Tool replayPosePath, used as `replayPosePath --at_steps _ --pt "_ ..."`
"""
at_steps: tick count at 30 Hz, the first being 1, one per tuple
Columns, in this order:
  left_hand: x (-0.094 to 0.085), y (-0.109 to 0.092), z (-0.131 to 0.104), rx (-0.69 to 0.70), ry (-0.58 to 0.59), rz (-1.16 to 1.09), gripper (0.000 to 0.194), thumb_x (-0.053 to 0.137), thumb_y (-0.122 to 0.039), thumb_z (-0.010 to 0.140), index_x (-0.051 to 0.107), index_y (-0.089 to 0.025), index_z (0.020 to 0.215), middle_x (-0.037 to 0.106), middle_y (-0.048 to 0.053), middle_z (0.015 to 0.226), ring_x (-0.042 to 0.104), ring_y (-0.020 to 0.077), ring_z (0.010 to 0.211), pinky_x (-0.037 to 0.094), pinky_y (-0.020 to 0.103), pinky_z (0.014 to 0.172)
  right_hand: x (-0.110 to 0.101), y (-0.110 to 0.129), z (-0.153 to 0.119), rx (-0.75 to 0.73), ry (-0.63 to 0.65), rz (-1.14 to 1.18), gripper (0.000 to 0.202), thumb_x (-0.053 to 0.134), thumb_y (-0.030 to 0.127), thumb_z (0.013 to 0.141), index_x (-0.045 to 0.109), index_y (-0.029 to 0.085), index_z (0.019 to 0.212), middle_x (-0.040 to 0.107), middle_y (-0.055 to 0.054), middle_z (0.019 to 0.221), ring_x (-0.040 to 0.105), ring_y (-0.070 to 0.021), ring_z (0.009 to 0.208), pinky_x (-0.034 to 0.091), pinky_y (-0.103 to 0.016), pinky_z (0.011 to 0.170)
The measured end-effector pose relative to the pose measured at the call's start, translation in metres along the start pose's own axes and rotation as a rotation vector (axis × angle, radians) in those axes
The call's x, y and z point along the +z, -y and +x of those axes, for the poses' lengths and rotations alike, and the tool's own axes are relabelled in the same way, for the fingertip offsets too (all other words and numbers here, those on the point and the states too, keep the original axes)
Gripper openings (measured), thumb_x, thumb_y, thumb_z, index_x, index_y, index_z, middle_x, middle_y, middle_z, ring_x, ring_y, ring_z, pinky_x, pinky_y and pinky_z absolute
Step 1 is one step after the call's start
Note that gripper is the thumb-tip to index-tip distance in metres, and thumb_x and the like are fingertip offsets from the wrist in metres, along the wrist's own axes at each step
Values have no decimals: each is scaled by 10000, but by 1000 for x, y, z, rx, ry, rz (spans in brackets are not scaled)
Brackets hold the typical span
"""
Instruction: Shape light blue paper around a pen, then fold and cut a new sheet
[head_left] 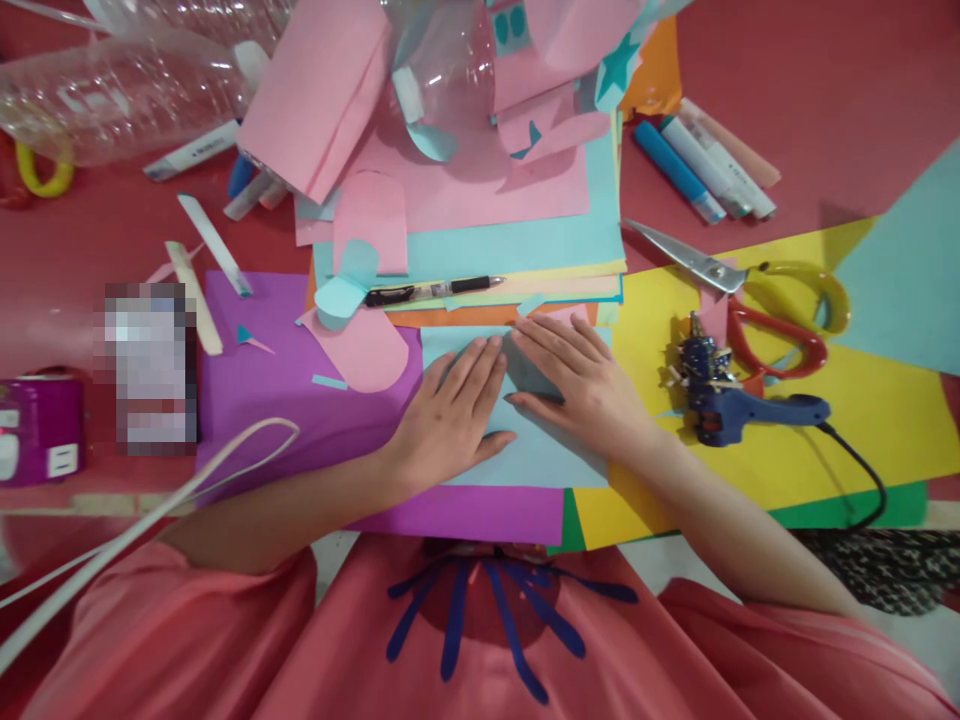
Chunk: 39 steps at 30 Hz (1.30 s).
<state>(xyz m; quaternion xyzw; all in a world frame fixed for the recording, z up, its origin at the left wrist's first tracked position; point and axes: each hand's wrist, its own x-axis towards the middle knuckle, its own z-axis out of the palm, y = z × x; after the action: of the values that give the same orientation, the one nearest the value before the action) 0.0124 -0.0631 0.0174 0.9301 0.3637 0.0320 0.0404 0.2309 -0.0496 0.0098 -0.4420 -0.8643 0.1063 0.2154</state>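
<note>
Both palms rest on a light blue sheet of paper (540,455) in front of me. My left hand (454,410) lies flat on its left half, fingers stretched toward the top edge and thumb pointing right. On the right half is my right hand (577,385), also flat, with the fingertips angled up and left near that edge. Neither hand grips anything. Just beyond the sheet, a black pen (435,291) lies across stacked coloured paper. A rounded pink paper cutout (360,350) sits left of my left hand.
Scissors (705,262) and a blue glue gun (720,410) with a cord lie on yellow paper at right. Markers (679,170), clear plastic bottles (127,95) and pink paper pieces (315,90) are at the back. A purple can (41,430) and a white cable (150,530) are left.
</note>
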Motion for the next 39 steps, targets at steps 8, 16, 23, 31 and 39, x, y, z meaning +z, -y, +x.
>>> replayPosePath --at_steps 8,16,23,31,39 --pt "-3 -1 0 2 26 4 706 475 -449 1018 380 37 1522 476 281 1540 436 348 1476 352 452 1177 1 0 -1 14 -1 28 510 566 379 986 562 150 1442 661 -170 1405 594 -313 1347 419 -535 1184" --pt "-5 -2 1 1 -20 68 684 422 -490 1030 454 25 1478 494 276 1526 483 354 1443 395 437 1131 0 0 -1 49 49 34 506 588 367 969 576 169 1434 651 -160 1420 576 -324 1362 412 -558 1184" --pt "-6 -2 2 -7 6 51 681 439 -482 1022 450 15 1487 481 275 1537 462 355 1460 392 438 1123 -1 2 2 -12 -37 -5 397 580 348 979 657 134 1304 706 -173 1332 629 -311 1273 499 -491 1072" --pt "-6 0 4 -7 45 54 682 428 -501 1018 461 -5 1485 495 270 1529 469 351 1453 401 442 1102 1 11 3 -8 -38 -32 287 557 283 979 684 148 1198 734 -165 1286 661 -294 1169 540 -436 932" --pt "-8 7 10 -16 62 -22 590 549 -528 956 586 -117 1378 477 234 1559 503 364 1394 443 457 1042 4 17 7 37 30 -60 208 499 205 963 673 192 1076 717 -124 1330 642 -275 1062 519 -418 869"
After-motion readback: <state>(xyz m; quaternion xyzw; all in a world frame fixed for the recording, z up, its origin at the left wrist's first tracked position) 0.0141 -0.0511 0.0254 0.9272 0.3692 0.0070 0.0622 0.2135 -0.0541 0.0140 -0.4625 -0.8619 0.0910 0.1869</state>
